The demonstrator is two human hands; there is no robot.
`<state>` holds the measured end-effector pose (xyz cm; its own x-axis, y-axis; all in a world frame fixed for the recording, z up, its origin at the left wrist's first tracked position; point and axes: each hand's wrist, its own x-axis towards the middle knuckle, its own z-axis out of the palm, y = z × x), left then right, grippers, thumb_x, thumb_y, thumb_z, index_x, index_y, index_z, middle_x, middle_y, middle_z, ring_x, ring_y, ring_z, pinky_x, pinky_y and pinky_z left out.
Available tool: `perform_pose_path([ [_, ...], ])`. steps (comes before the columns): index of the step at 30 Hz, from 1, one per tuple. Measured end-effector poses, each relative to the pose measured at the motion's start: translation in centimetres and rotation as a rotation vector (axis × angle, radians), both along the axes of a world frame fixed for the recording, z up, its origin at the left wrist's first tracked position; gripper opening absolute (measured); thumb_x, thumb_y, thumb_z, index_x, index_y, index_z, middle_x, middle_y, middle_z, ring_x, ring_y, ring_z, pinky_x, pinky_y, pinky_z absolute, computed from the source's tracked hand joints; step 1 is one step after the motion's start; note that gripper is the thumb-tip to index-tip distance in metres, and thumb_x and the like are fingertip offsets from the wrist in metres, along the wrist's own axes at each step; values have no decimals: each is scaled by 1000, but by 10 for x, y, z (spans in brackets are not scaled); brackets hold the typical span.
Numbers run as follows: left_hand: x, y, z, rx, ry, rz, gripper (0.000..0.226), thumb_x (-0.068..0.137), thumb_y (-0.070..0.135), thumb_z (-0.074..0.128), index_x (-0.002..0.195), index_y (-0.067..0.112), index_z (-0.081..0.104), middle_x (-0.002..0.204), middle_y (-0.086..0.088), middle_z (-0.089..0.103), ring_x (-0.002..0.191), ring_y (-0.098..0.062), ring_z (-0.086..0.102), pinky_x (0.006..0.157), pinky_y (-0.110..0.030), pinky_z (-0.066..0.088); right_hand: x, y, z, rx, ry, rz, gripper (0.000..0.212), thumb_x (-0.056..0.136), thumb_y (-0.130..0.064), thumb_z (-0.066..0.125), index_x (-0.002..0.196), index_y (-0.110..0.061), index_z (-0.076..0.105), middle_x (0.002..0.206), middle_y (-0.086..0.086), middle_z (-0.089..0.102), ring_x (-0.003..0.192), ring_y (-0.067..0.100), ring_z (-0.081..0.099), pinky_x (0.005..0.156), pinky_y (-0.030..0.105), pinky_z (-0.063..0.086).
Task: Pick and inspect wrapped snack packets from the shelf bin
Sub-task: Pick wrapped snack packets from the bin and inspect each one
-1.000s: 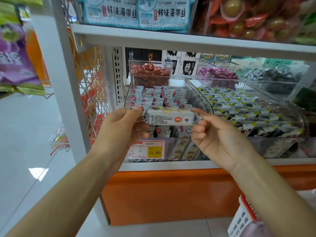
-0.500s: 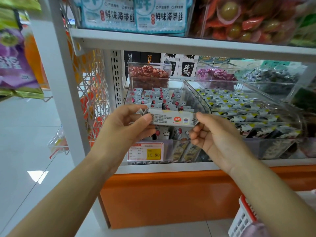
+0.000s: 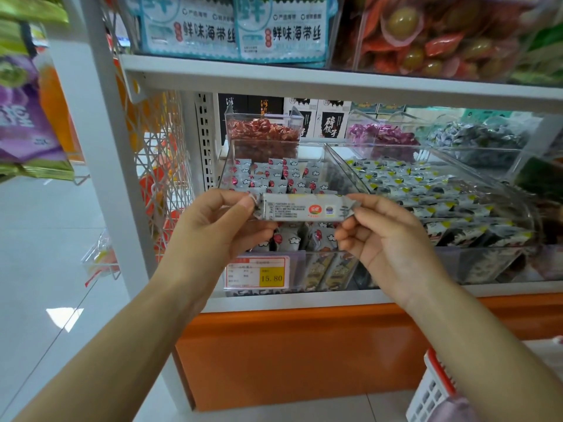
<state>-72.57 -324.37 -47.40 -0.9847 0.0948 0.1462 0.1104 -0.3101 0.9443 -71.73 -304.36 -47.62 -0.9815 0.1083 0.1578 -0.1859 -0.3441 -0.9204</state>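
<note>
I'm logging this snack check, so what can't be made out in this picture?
Head view:
- Print on the snack packet: too small to read.
- The packet's two ends: pinched under the left hand and right hand.
- Text on the price tag beside 15.80: blurred.
- The white basket: cut off by the bottom edge.

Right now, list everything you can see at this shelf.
packet: one, grey-white with red logo, held before the left bin
left bin: one, clear, middle shelf, full of grey packets with red spots
right bin: one, clear, beside it, grey packets with yellow marks
price tag: one, white and yellow, left bin's front
red sweets: many, rear tub, left
purple sweets: many, rear tub, right
blue packs: two, blue-white, top shelf
basket: one, white with red rim, bottom right
left hand: pinches packet's left end
right hand: pinches packet's right end
</note>
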Motion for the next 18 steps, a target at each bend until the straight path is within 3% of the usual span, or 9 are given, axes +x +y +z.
perform_pose_path([
  [3, 2, 0, 2, 20, -8, -27, 26, 76, 29, 60, 87, 6, 57, 95, -17, 71, 89, -27, 70, 69, -23, 57, 1, -1, -1, 94, 71, -28, 21, 94, 0, 43, 88, -9, 62, 56, 5, 59, 54, 20, 63, 48, 26, 51],
  [5, 2, -1, 1, -18, 12, -2, 21, 77, 21, 61, 92, 7, 57, 91, -14, 72, 90, -25, 70, 69, -23, 57, 3, -1, -3, 126, 81, -30, 13, 91, -19, 52, 85, -10, 60, 60, 5, 60, 56, 20, 64, 46, 27, 51],
  [7, 1, -2, 0, -60, 38, 0, 19, 81, 9, 60, 99, 8, 57, 93, -10, 73, 91, -24, 70, 73, -25, 57, 4, -3, -3, 196, 70, -54, 25, 78, -35, 61, 86, -11, 57, 68, 4, 61, 57, 17, 64, 41, 25, 47],
  [9, 2, -2, 0, -146, 84, 2, 30, 80, 4, 61, 108, 12, 56, 102, -6, 72, 93, -21, 69, 78, -26, 57, 4, -3, -3, 234, 62, -79, 25, 77, -28, 66, 94, -12, 54, 76, 5, 61, 55, 17, 64, 38, 23, 45],
  [11, 3, -1, 2, -240, 125, 27, 42, 78, 4, 63, 116, 18, 57, 110, 2, 69, 97, -12, 67, 81, -21, 54, 4, -2, -3, 214, 48, -65, 23, 86, -14, 62, 108, -15, 55, 84, 4, 63, 57, 19, 64, 39, 23, 46],
  [13, 4, -1, 3, -279, 153, 36, 42, 79, 1, 63, 115, 22, 60, 106, 9, 71, 96, -4, 66, 77, -12, 52, 3, -1, -2, 176, 45, -29, 23, 89, -7, 56, 109, -17, 60, 85, 3, 64, 61, 21, 66, 42, 24, 48],
  [16, 5, -1, 4, -323, 193, 31, 40, 82, -3, 60, 109, 26, 64, 95, 16, 72, 88, 1, 67, 67, -5, 48, 4, -2, -1, 97, 49, 53, 19, 81, -20, 61, 99, -15, 62, 79, 2, 67, 63, 21, 67, 44, 26, 50],
  [18, 5, -1, 5, -335, 209, 21, 42, 83, -5, 59, 108, 27, 64, 99, 11, 71, 88, -5, 69, 70, -10, 50, 4, -2, 0, 124, 43, 46, 28, 73, -27, 65, 97, -13, 61, 89, 13, 64, 65, 22, 67, 45, 26, 50],
])
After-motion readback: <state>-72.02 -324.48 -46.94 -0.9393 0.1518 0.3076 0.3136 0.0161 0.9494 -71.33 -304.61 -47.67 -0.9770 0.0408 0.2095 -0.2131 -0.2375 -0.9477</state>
